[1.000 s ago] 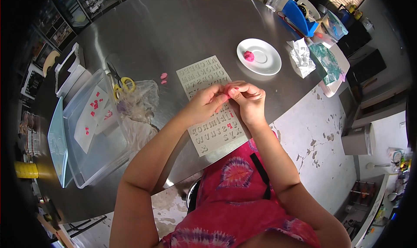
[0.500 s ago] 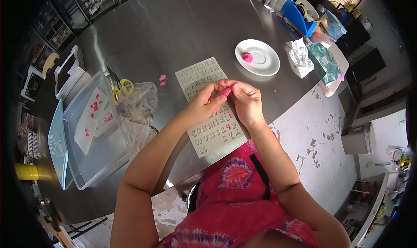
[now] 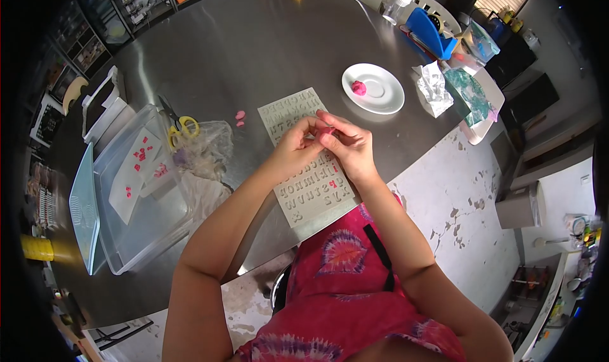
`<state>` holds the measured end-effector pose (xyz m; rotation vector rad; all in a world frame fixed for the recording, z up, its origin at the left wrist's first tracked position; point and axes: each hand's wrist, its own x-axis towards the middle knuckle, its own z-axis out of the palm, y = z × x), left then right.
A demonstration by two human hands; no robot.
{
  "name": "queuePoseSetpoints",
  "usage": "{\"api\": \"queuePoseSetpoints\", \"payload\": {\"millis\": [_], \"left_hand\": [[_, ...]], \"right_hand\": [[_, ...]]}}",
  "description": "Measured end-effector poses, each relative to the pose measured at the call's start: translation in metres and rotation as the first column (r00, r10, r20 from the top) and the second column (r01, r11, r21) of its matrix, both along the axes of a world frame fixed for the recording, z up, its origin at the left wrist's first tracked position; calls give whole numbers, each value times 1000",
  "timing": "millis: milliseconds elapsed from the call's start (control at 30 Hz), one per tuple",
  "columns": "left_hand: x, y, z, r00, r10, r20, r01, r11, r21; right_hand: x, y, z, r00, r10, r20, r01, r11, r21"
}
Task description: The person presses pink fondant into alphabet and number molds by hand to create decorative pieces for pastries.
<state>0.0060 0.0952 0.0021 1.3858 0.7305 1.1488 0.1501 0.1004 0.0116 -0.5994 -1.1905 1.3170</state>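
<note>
Close together above a pale letter mould (image 3: 309, 200), my left hand (image 3: 298, 147) and my right hand (image 3: 350, 147) pinch a small piece of pink fondant or clay (image 3: 327, 131) between their fingertips. Most of that piece is hidden by the fingers. Rows of letter-shaped hollows cover the mould, and a few lower ones hold pink material. Beyond my right hand, a white saucer (image 3: 391, 98) carries a pink lump (image 3: 359, 88). Small pink bits (image 3: 240, 115) lie on the metal table left of the mould.
On the left, a clear plastic tub (image 3: 149, 235) holds white paper with pink pieces. Yellow-handled scissors (image 3: 186, 127) and crumpled plastic (image 3: 212, 146) lie beside it. Crumpled white paper (image 3: 433, 89), a blue tape dispenser (image 3: 429, 33) and a clear jar (image 3: 398, 5) stand at the right.
My fingers have closed further over the pink piece, so less of it shows. My right hand has shifted slightly left, its thumb now across the piece. The view has moved a little.
</note>
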Motion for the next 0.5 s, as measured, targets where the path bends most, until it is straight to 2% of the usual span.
{"api": "queuePoseSetpoints", "payload": {"millis": [67,133,233,333,367,433,500], "left_hand": [[2,3,-4,1000,17,-1,-17,1000,20],[3,5,-8,999,35,-2,-35,999,38],[4,6,-12,1000,22,21,-24,997,70],[4,5,-12,1000,26,-11,-25,997,68],[4,4,-12,997,66,-47,-63,997,47],[2,2,-5,991,111,-80,-109,993,37],[-2,-1,3,988,50,-146,-60,996,-69]], "right_hand": [[1,4,-5,998,-23,63,19,998,65],[4,6,-4,999,34,22,-34,999,15],[7,5,-1,997,40,61,-38,998,-44],[8,7,-2,999,42,28,-41,999,-33],[9,5,-2,999,42,31,-42,999,-26],[8,3,0,997,23,-80,-32,994,-105],[8,3,1,997,39,-59,-45,995,-94]]}}
